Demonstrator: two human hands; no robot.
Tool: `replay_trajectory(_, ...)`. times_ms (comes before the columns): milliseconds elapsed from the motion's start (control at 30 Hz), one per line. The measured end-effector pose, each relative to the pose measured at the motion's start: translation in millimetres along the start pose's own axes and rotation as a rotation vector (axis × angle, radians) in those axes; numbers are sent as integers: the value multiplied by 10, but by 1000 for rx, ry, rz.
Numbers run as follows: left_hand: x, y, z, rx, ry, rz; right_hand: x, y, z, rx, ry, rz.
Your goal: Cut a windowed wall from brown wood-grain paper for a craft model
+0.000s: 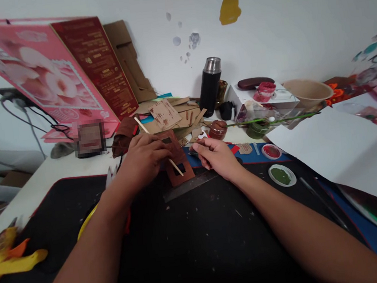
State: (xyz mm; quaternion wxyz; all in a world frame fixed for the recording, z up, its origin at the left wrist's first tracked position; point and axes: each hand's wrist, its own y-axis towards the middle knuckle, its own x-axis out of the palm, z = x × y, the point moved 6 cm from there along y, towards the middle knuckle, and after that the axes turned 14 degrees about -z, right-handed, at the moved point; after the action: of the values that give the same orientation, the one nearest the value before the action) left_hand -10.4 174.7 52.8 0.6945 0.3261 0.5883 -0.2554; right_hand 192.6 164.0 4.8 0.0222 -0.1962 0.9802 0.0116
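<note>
A thin wooden stick (177,167) slants through the fingers of my left hand (147,154), its upper end showing above the knuckles. Beneath the stick is a flat brown piece (186,176) with a dark rectangular opening, and my left fingers rest at its left side. Just right of it, my right hand (214,155) is closed, thumb against fingers, around something small and dark that I cannot make out. A clear ruler-like strip (190,186) lies on the black mat (201,249) below both hands.
Scissors (108,177) lie by my left wrist. A yellow tool (14,261) sits at far left. Behind are a black thermos (210,87), cardboard scraps (164,113) and a jar of brown paint (218,130). Lids with red (272,151) and green paint (282,175) are at right.
</note>
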Motion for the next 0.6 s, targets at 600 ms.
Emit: replay_trajectory(600,58,148,6,76,-53,65,45,-14,-9,12,-108,-49)
